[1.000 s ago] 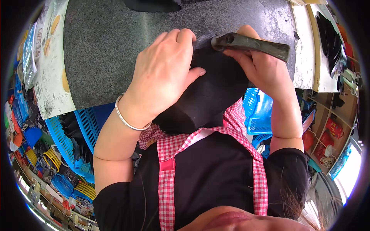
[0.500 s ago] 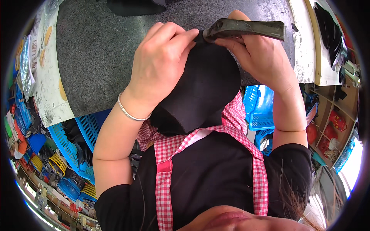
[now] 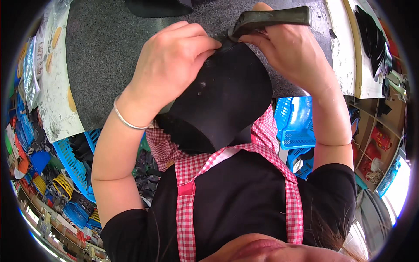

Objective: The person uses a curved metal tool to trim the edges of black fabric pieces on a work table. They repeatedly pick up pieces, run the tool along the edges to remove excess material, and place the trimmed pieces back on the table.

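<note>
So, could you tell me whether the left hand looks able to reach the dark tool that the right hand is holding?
Probably yes. The left hand pinches the top edge of the black piece right beside the dark tool in the right hand, and nothing lies between them. It would have to release the piece first.

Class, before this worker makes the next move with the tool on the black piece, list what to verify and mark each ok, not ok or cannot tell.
1. Left hand grips the black fabric-covered form near its top: ok.
2. Right hand holds the dark metal tool: ok.
3. Tool tip meets the form's top edge: ok.
4. Form braced against the body, above the checked apron: ok.
5. Fingertips clear of the tool tip: cannot tell.
6. Grey worktop bare near the hands: ok.
</note>
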Demonstrator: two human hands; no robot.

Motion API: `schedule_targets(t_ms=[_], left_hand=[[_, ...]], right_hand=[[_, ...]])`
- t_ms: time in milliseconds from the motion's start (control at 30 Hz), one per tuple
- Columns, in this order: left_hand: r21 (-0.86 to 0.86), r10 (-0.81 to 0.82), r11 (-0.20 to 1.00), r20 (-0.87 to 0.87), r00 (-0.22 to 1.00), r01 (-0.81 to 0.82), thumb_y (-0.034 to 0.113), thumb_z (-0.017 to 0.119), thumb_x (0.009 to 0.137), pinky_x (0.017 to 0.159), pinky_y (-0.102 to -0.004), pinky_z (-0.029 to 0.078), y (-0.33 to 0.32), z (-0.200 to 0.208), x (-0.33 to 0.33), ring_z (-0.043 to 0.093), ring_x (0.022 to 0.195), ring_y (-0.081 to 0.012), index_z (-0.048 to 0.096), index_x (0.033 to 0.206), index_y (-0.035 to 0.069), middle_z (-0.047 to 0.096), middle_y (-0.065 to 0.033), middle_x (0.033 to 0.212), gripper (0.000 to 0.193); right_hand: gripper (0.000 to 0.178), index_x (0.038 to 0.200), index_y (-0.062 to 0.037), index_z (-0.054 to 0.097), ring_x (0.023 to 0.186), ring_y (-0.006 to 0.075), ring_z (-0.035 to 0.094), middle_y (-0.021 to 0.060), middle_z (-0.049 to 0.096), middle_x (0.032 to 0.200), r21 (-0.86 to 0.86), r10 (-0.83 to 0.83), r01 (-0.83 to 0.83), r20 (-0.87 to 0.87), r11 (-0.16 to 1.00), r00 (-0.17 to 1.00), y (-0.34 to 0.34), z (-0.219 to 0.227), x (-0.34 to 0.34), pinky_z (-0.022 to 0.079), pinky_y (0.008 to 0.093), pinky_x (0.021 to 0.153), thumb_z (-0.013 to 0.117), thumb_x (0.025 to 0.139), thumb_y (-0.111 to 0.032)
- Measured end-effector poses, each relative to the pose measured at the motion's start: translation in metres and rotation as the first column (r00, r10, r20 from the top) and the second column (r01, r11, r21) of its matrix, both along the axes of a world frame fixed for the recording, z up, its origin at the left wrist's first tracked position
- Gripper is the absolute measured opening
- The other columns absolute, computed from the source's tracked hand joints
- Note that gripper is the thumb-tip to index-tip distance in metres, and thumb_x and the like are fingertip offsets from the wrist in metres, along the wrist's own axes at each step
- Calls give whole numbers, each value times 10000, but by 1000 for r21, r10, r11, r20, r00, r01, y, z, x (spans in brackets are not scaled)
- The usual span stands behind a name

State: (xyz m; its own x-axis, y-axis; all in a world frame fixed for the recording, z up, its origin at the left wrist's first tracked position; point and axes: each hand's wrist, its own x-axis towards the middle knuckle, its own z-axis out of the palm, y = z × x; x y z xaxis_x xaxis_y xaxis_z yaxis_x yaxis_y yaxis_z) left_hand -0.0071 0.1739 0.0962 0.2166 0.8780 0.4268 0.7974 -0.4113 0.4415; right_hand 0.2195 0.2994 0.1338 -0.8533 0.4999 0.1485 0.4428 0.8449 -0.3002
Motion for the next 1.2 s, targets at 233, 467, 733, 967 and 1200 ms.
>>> schedule_targets(t_ms=[233,467,733,967,1200], left_hand=[[-85,-72,994,27,997,74,7,820,838,755,-402,587,-6,6,-21,711,844,-297,797,992,29,724,-92,919,157],[-66,-49,997,24,999,51,-1,825,838,762,-382,593,-26,5,-34,729,862,-292,790,967,20,735,-88,943,136],[-50,48,998,102,994,-43,39,834,834,783,-388,598,-52,0,-41,716,873,-291,764,937,20,712,-88,917,126],[45,134,990,57,989,-136,34,865,802,772,-386,589,-73,-7,-33,689,882,-275,776,933,29,689,-64,944,159],[9,-73,997,135,988,73,106,910,686,845,-417,609,-103,13,-5,751,996,-319,808,1043,55,785,-75,1119,375]], right_hand=[[258,1113,-63,646,787,430,738,191,730,846,-51,33,-35,-40,998,999,-19,1,-9,589,526,661,756,998,-267],[207,1088,-77,694,833,377,700,125,687,922,-68,110,-109,21,992,994,-24,1,-26,548,440,714,797,982,-222],[284,1065,-117,613,737,386,713,122,690,788,-50,153,-153,9,987,988,-38,4,-45,545,467,602,821,966,-282],[226,1042,-65,738,703,350,764,126,729,740,-8,262,-263,-39,965,964,-40,5,-62,609,456,590,753,985,-283],[196,1010,-82,783,717,321,786,117,751,757,38,310,-309,-20,950,951,-47,0,-72,635,432,617,735,997,-271]])
